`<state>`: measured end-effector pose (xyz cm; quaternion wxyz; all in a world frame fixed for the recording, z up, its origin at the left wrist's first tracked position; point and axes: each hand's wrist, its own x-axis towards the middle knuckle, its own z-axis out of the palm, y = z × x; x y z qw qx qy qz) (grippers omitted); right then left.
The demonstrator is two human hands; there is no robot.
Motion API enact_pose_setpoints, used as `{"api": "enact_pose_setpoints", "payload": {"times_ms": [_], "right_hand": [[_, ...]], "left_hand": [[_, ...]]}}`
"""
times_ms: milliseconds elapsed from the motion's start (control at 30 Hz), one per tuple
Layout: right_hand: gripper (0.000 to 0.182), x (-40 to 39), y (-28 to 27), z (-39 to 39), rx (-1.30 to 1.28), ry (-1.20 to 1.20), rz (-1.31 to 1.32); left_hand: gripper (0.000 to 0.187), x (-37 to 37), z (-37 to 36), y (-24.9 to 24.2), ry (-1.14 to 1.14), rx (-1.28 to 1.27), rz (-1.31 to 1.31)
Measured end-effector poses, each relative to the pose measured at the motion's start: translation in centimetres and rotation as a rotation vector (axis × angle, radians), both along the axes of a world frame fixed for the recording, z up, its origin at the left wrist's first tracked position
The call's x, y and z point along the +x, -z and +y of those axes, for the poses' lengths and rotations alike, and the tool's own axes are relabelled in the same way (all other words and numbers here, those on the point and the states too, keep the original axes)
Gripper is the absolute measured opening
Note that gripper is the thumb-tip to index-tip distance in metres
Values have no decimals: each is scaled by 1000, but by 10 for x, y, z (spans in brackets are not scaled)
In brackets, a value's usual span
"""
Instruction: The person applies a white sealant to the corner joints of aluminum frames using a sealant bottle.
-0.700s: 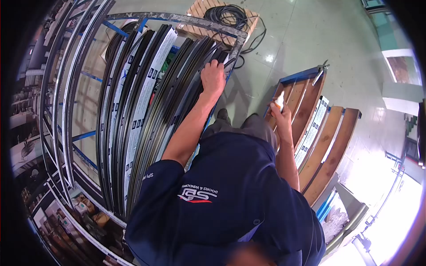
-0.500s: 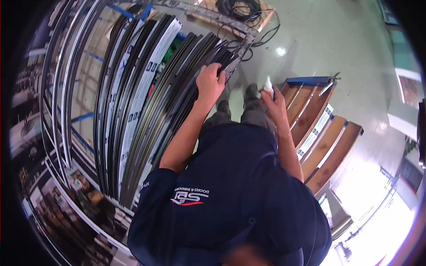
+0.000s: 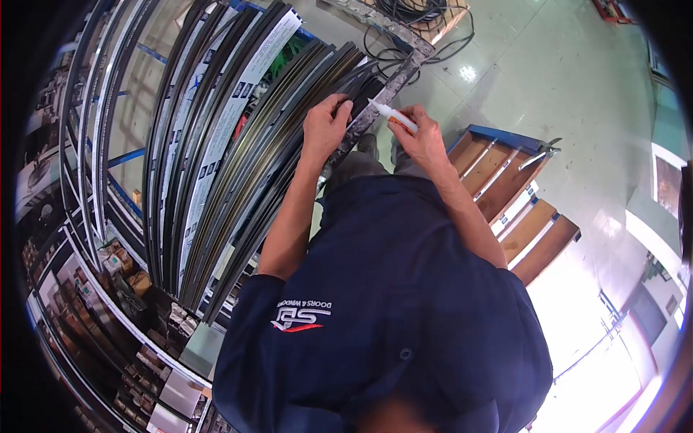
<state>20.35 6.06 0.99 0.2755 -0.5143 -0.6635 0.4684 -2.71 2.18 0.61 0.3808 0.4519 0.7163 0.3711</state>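
My right hand (image 3: 422,137) is wrapped round a small white squeeze bottle (image 3: 395,115) with an orange label. Its narrow nozzle points up and left, close to the ends of the black strips (image 3: 366,85). At those strip ends, my left hand (image 3: 325,128) has its thumb and fingers closed on a black strip; the exact grip is partly hidden. Many long dark and bronze profiles (image 3: 278,123) lie side by side to the left of my left hand.
A rack's worn metal bar (image 3: 382,101) runs beside the strip ends. Coiled black cable (image 3: 411,11) lies on a wooden pallet at the top. To the right stands a wooden slatted frame (image 3: 498,173) with a blue edge. Further profiles and rack rails (image 3: 108,123) fill the left.
My right hand has moved left and up, bringing the bottle over to the strip ends and tilting its nozzle leftward. My left hand stays at the strips, slightly shifted. The whole view has moved a little.
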Motion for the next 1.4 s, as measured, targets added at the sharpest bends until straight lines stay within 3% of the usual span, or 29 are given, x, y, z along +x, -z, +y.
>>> {"api": "enact_pose_setpoints", "payload": {"times_ms": [200, 600, 1400], "right_hand": [[29, -22, 1, -17, 75, 153, -119], [27, -39, -14, -18, 117, 209, -259], [25, -33, -19, 1, 244, 86, -389]], "left_hand": [[28, -5, 6, -12, 31, 2, 45], [28, -14, 5, -3, 90, 66, 22], [30, -14, 5, 2, 74, 76, 48]]}}
